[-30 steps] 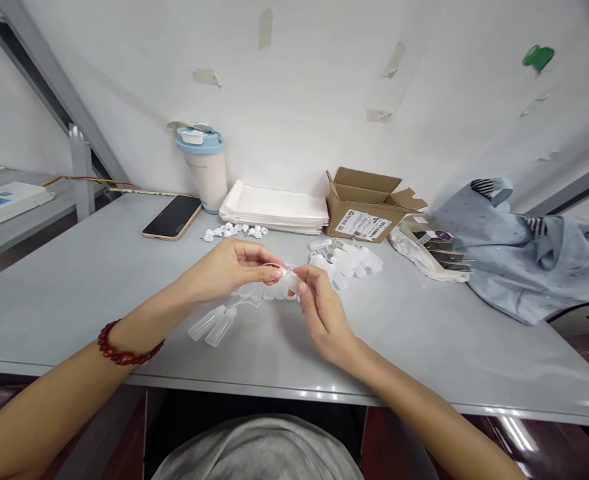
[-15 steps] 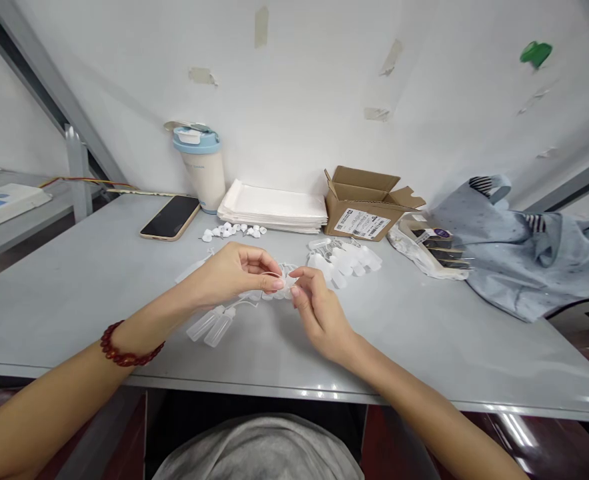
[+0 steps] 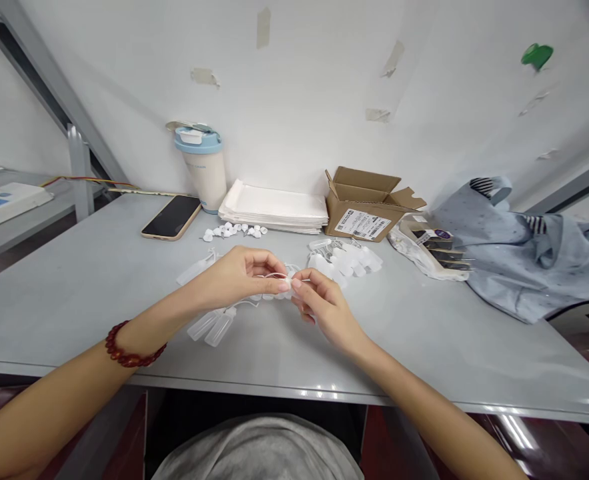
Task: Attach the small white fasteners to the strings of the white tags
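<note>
Together, left hand (image 3: 247, 275) and right hand (image 3: 327, 303) pinch small white piece (image 3: 289, 283).

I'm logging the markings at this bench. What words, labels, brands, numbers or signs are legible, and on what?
None reads clearly.
Cardboard box: white label, print too small.
Cup: lettering too blurred.
Packet: purple sticker, too small.
White device at far left: blue markings, unreadable.
</note>
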The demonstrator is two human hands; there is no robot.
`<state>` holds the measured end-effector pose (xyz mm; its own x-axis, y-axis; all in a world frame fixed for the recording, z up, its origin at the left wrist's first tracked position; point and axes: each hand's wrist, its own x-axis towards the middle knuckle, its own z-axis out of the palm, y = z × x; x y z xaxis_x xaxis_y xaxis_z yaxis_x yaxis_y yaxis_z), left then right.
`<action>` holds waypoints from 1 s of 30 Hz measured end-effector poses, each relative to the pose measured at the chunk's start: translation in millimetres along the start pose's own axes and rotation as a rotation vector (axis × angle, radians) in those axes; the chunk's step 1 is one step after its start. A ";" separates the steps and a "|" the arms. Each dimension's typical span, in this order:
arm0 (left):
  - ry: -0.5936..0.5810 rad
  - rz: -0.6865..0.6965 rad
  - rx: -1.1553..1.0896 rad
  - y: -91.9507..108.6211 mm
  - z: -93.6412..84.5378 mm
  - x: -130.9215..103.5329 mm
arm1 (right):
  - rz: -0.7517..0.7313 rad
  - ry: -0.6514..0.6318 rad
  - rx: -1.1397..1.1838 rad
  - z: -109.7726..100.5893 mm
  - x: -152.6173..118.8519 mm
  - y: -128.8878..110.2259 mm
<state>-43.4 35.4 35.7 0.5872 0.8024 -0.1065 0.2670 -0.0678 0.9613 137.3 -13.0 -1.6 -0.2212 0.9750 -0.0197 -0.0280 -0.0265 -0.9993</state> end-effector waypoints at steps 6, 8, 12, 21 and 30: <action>-0.099 -0.029 0.073 3.5 -0.8 -1.3 | -0.044 0.012 -0.056 0.2 -2.7 2.8; -0.103 -0.006 0.081 1.1 -0.8 -1.8 | 0.050 -0.010 0.030 0.3 -1.9 0.6; -0.063 0.079 0.131 -5.1 0.5 -2.4 | 0.207 -0.063 0.154 -1.4 1.9 -4.3; -0.100 0.023 0.225 -1.6 2.4 -1.1 | 0.007 -0.029 0.029 -0.4 -1.4 1.8; -0.039 0.014 0.097 2.9 -1.8 -1.8 | -0.303 0.099 -0.311 -3.1 -3.7 5.9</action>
<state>-45.0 34.8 39.1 0.6203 0.7773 -0.1049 0.3305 -0.1377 0.9337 140.9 -16.1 -7.5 -0.1532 0.9455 0.2873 0.2205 0.3161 -0.9228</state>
